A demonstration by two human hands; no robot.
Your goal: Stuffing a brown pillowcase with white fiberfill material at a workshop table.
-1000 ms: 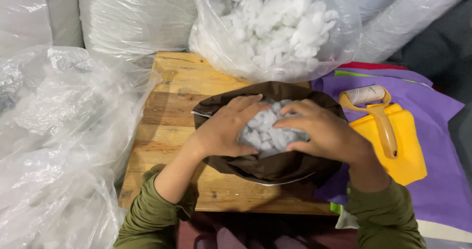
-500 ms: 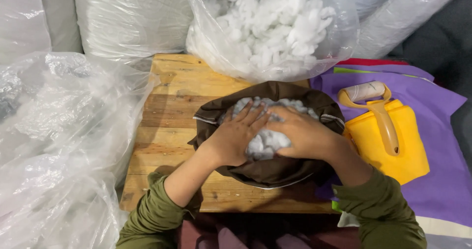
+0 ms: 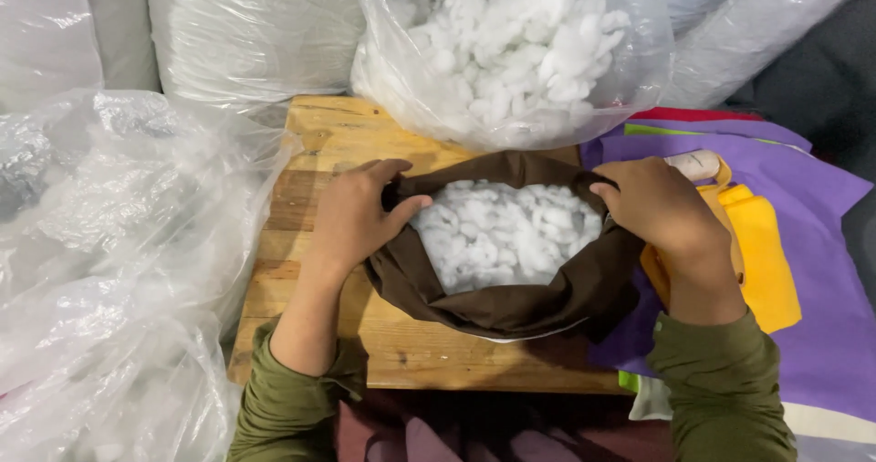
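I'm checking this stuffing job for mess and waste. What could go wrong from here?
The white stuffing is heaped near the open mouth of the brown fabric cover, which the left hand and right hand hold by its edges; tufts might spill onto the wooden table. The clear bag of stuffing leans right behind and could slump onto it.

fingertips of left hand point(image 3: 351, 220) tucked inside rim of brown fabric cover point(image 3: 511, 307), unseen | yellow plastic jug point(image 3: 762, 252) partly covered behind right hand point(image 3: 662, 207) | clear plastic bag of white stuffing point(image 3: 511, 51) beyond both hands cut by top edge
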